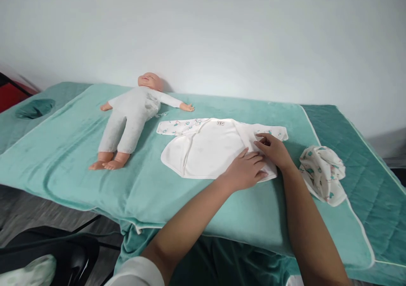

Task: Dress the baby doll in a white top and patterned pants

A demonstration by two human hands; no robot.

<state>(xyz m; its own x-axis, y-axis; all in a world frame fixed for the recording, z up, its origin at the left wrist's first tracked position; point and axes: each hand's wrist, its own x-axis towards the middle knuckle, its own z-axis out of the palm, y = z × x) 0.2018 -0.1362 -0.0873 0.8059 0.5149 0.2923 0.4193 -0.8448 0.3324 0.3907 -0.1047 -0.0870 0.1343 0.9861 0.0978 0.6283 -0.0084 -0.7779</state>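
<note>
A white baby shirt [212, 150] with small printed figures on its sleeves lies opened out, its inside facing up and a label at the neck. My left hand [245, 169] rests on its right front panel, fingers stretched out and slightly spread. Beside it, my right hand [274, 150] touches the same panel just below the right sleeve, fingers bent and a little apart; no cloth shows between them. A baby doll [131, 112] with a whitish cloth body lies on its back to the left of the shirt, arms spread.
A green padded cover [152, 193] with white edging spreads over the bed. To the right lies a crumpled printed white cloth [323, 174]. A white wall [203, 40] stands behind. At the lower left is a black chair [72, 252] with a pale cloth on it.
</note>
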